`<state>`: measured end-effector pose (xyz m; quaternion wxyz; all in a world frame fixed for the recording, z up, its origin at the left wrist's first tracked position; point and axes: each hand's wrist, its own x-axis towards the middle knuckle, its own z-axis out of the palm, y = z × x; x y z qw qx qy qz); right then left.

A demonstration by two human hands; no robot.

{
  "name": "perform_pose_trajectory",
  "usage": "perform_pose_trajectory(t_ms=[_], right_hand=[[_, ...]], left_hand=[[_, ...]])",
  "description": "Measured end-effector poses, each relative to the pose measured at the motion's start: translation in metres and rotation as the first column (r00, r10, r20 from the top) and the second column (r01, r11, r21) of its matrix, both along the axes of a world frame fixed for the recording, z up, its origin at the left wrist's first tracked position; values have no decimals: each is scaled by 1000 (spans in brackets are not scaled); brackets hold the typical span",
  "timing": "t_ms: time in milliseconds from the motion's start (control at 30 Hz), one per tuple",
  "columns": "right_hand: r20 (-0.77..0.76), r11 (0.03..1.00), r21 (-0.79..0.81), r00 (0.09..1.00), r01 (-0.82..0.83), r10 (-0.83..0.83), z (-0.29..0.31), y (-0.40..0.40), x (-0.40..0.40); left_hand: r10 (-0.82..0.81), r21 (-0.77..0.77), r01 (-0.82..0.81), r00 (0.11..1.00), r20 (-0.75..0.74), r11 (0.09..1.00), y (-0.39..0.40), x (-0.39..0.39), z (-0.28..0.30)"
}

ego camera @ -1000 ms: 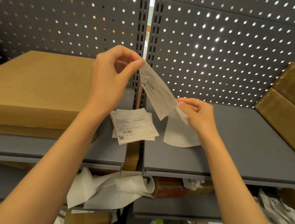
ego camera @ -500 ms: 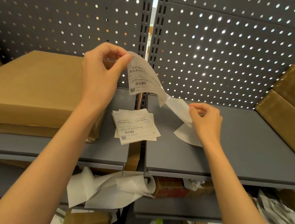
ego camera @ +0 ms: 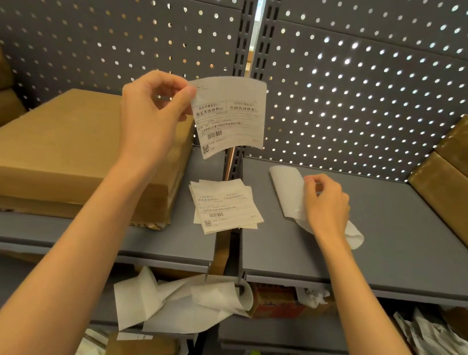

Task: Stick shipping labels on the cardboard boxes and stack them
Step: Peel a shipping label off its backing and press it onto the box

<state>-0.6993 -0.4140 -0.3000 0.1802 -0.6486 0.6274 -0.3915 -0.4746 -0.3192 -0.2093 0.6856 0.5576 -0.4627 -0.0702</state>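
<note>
Since half a second ago the shipping label has been pulled fully free of its backing sheet; the two were joined then and are now well apart. The label is pinched at its upper left corner between thumb and fingers of the left hand and is held up in the air, printed side toward the camera, slightly curled, in front of the pegboard panel. The backing sheet has been brought down onto the right-hand shelf, where it lies curled and is gripped by the bent fingers of the right hand.

A small stack of printed labels is seen lying across the seam between the two shelves, below the raised label. A flat cardboard box rests on the left shelf, just behind the left forearm. Two more cardboard boxes are leaned at the right edge. Discarded backing sheets are heaped on the lower shelf.
</note>
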Motion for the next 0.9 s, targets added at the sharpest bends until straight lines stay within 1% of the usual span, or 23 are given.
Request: perform_pose_trajectory(t_ms=[100, 167, 233, 267, 367, 467, 533, 633, 767, 900], right_hand=[[17, 999, 8, 999, -40, 40, 2, 2, 5], [40, 998, -29, 998, -50, 51, 4, 5, 8], [109, 992, -96, 990, -83, 93, 10, 12, 14], [169, 985, -128, 976, -113, 134, 16, 17, 18], [373, 951, -216, 881, -223, 291, 40, 40, 32], [486, 912, -262, 773, -316, 407, 63, 59, 47], [498, 894, -280, 743, -350, 447, 73, 68, 55], [460, 884, -294, 757, -364, 464, 78, 76, 66], [456, 872, -294, 744, -392, 488, 76, 85, 75], [484, 846, -297, 694, -442, 533, 78, 92, 86]], left_hand=[[-39, 26, 40, 998, -44, 999, 4, 4, 0], [-67, 42, 71, 994, -86, 997, 7, 6, 0], [-89, 59, 97, 989, -118, 994, 9, 8, -1], [-99, 67, 108, 987, -129, 992, 10, 10, -2], [-135, 88, 150, 978, -159, 985, 12, 15, -4], [-167, 114, 190, 969, -181, 975, 15, 19, -5], [-180, 132, 204, 968, -177, 970, 19, 22, -4], [-190, 135, 217, 964, -187, 967, 30, 25, 0], [-196, 138, 226, 960, -201, 964, 52, 32, 2], [-148, 172, 177, 974, -170, 969, 75, 40, 7]])
